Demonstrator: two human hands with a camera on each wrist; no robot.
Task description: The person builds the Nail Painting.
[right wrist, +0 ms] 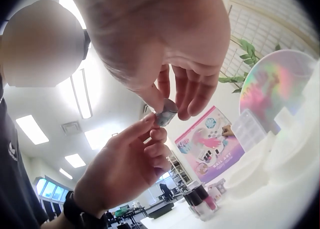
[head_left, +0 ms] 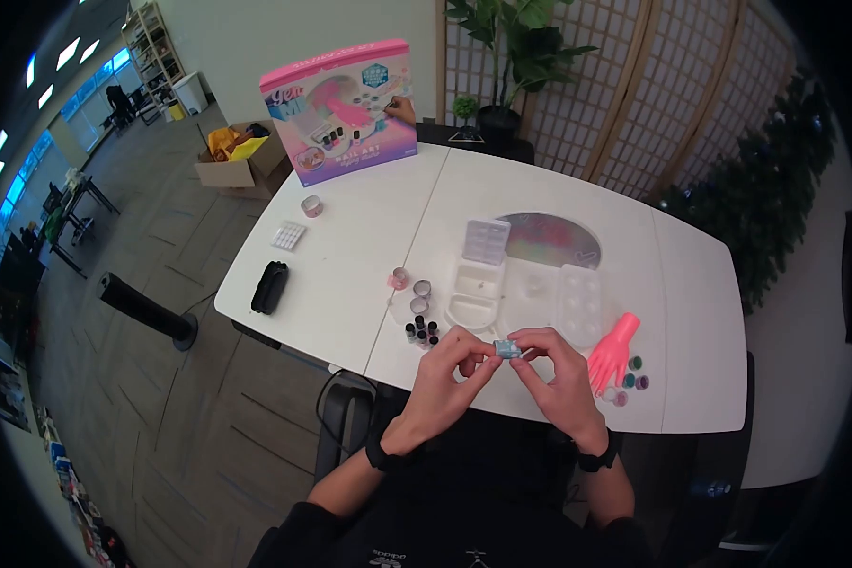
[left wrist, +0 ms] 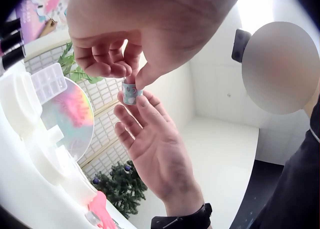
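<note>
So I've got this small light-blue cylinder (head_left: 507, 349) with a pale pattern on it, held up just over the near edge of the desk (head_left: 701, 322), and both hands are on it. My left hand (head_left: 448, 376) pinches one end between thumb and finger, and my right hand (head_left: 560, 372) pinches the other end with thumb and fingertips.

Just left of my hands there's a cluster of dark-capped polish bottles (head_left: 421, 332), with some little rolls (head_left: 422, 289) just behind them. Straight ahead is a white compartment tray (head_left: 472, 310), and a white six-well palette (head_left: 579, 305) sits to its right. The hot-pink model hand (head_left: 617, 350) lies near my right hand, with a few small pots (head_left: 642, 382) beside it. The nail art box (head_left: 350, 114) stands upright at the far-left end.
</note>
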